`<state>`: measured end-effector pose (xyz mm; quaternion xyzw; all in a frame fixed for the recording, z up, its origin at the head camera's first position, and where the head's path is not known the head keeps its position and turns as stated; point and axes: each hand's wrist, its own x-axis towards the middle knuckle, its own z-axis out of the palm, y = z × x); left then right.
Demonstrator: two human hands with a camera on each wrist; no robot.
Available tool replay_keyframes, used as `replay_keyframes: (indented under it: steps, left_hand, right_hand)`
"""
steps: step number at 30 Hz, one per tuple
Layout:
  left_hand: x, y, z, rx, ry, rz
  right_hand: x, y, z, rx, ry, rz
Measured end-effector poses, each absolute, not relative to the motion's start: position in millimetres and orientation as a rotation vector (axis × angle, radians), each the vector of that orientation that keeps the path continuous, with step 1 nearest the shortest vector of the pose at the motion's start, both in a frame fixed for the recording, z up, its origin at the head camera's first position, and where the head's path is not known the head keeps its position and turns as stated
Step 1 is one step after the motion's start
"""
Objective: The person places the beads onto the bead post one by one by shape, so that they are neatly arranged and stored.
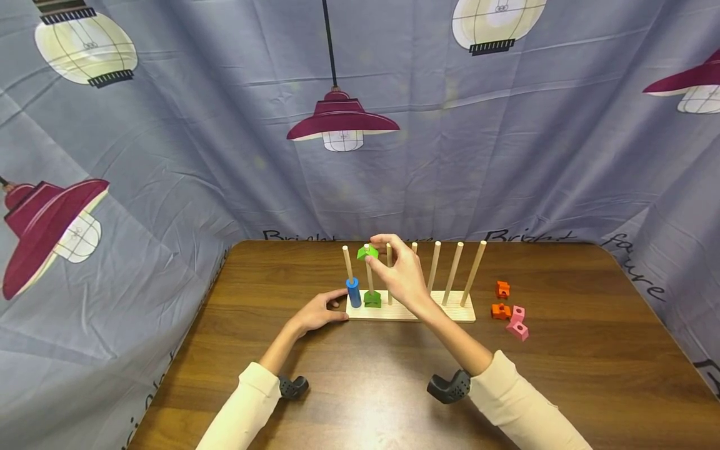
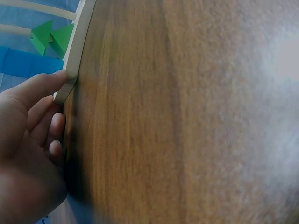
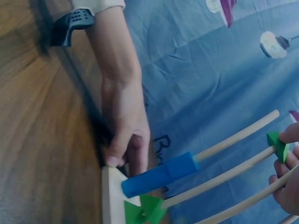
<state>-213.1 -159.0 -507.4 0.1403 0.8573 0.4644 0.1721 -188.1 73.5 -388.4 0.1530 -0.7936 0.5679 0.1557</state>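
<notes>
A pale wooden peg board (image 1: 450, 314) with several upright rods stands on the table. My left hand (image 1: 315, 314) holds its left end, the thumb (image 2: 56, 80) against the front corner. Blue cylinder pieces (image 3: 161, 176) are stacked on the leftmost rod. At the foot of the second rod sit dark green triangular blocks (image 1: 372, 301), one over another. My right hand (image 1: 402, 275) pinches another green triangular block (image 3: 278, 145) at that rod's top. The rod's tip appears to be in this block; part of the block is hidden by the fingers.
Right of the board lie two orange blocks (image 1: 501, 311) and two pink blocks (image 1: 520, 330). The other rods (image 1: 454, 275) rise beside my right hand. A grey-blue curtain (image 1: 422, 175) hangs behind the wooden table (image 1: 371, 381).
</notes>
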Motion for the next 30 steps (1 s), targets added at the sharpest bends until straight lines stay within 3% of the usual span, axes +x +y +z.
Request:
replay_keyframes:
  steps: [20, 30]
  left_hand:
    - [-211.9, -158.3, -505.4, 0.377, 2.427, 1.316]
    - [-212.6, -157.6, -507.7, 0.379, 2.425, 1.316]
  right_hand:
    - [-189.2, 71.2, -484.9, 0.131, -2.463, 1.826]
    - [-176.6, 89.7, -488.0, 0.243, -2.573, 1.784]
